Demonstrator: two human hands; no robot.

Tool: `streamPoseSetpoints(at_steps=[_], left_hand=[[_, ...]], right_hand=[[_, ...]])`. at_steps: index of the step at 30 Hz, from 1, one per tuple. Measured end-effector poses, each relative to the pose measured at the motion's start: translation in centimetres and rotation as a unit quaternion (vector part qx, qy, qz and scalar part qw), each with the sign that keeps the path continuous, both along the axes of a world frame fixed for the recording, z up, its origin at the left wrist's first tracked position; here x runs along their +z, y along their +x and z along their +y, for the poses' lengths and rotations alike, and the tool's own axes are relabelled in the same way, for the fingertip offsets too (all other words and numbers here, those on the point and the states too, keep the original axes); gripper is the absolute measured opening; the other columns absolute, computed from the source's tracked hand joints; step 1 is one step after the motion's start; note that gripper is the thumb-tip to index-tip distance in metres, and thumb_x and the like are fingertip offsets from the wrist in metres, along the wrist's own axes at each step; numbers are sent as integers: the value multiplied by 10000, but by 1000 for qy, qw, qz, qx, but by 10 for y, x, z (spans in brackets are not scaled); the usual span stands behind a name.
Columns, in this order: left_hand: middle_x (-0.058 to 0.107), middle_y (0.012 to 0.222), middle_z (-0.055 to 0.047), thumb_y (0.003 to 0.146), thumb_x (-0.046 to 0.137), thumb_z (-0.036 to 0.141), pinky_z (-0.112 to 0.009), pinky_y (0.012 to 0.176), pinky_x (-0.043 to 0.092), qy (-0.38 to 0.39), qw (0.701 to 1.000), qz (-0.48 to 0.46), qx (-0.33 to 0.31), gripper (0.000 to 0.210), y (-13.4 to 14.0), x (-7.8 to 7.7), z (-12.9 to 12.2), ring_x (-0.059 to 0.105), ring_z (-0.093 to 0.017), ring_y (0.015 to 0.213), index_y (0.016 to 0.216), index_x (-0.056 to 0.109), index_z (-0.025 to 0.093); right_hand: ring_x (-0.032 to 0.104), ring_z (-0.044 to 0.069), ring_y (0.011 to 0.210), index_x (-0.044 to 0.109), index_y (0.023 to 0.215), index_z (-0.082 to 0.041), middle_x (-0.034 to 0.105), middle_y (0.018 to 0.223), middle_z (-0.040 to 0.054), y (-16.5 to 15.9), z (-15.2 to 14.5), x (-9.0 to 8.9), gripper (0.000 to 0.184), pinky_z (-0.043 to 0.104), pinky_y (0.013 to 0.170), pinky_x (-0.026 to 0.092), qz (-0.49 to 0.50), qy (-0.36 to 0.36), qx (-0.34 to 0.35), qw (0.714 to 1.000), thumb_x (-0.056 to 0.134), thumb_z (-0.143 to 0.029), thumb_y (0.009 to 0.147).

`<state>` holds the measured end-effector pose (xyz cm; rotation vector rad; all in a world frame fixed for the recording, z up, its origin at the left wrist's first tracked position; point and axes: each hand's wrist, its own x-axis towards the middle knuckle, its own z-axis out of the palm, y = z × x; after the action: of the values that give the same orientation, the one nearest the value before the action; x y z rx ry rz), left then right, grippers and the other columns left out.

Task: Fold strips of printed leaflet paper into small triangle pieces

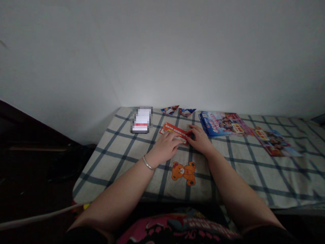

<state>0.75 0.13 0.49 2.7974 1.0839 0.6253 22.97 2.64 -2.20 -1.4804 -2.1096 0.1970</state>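
Observation:
A red, printed, folded paper flyer [175, 130] lies on the checked cloth in front of me, set at a slant. My left hand [166, 146] presses on its near edge, with the fingers bent over the paper and the thumb pointing right. At the right end of the flyer, the fingertips of my right hand [199, 138] close on the paper. Part of the flyer's lower edge is hidden beneath my fingers. Behind it, near the wall, stand two small folded paper shapes [170, 110] with blue and red print.
A phone with a blurred screen [141, 119] lies at the left. To the right is a stack of colourful flyers [223, 123], with another loose flyer [276, 142] beyond it. An orange bear picture [184, 173] is on the checked tablecloth [116, 145]. A wall borders the back.

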Motion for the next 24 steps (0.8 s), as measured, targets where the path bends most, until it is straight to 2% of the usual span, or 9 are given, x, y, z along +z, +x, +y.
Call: streamPoseSetpoints(at_steps=[3, 7, 10, 15, 19, 24], left_hand=[[575, 1212, -54, 884, 524, 142, -440, 1025, 420, 3, 1000, 8, -20, 271, -1, 1, 2, 479, -227, 1157, 1092, 665, 247], [644, 1122, -37, 889, 523, 133, -414, 1047, 398, 14, 999, 15, -42, 278, -1, 3, 5, 499, -208, 1104, 1125, 645, 216], [663, 1113, -26, 895, 514, 127, -426, 1042, 387, 22, 999, 24, -31, 295, -3, 3, 8, 510, -207, 1083, 1135, 648, 234], [658, 1101, -15, 925, 480, 139, -392, 917, 442, 23, 998, 47, -21, 318, -6, 2, 10, 534, -199, 1026, 1117, 672, 304], [635, 1119, -37, 917, 521, 193, -392, 948, 439, 23, 999, 39, -15, 258, -6, 2, 8, 531, -204, 1063, 1131, 650, 256], [594, 1245, -82, 880, 576, 193, -449, 1027, 402, 45, 997, 44, 36, 377, -9, 1, 10, 494, -234, 1184, 1256, 550, 187]], right_hand=[[475, 251, 1266, 646, 998, -188, 572, 1305, 125, 1, 1, -2, 202, 482, 1083, 365, 3, -2, 3, 1000, 537, -218, 830], [495, 247, 1241, 625, 1072, -188, 615, 1249, 100, 0, 1, -1, 273, 470, 1082, 371, 13, 5, 8, 1000, 480, -175, 841], [526, 254, 1196, 616, 1108, -182, 652, 1162, 100, -1, 0, 2, 304, 457, 1058, 398, 21, 5, 6, 1000, 479, -173, 837], [536, 257, 1172, 632, 1090, -197, 662, 1121, 89, -3, -2, 5, 310, 459, 1040, 407, 19, 4, 11, 1000, 475, -161, 825], [554, 239, 1130, 638, 1063, -190, 671, 1093, 82, -4, -2, 6, 318, 432, 1027, 416, 29, 1, 21, 999, 427, -127, 834], [552, 241, 1120, 636, 1069, -186, 666, 1100, 93, -6, -4, 9, 323, 433, 1015, 419, 34, -5, 33, 999, 414, -124, 843]])
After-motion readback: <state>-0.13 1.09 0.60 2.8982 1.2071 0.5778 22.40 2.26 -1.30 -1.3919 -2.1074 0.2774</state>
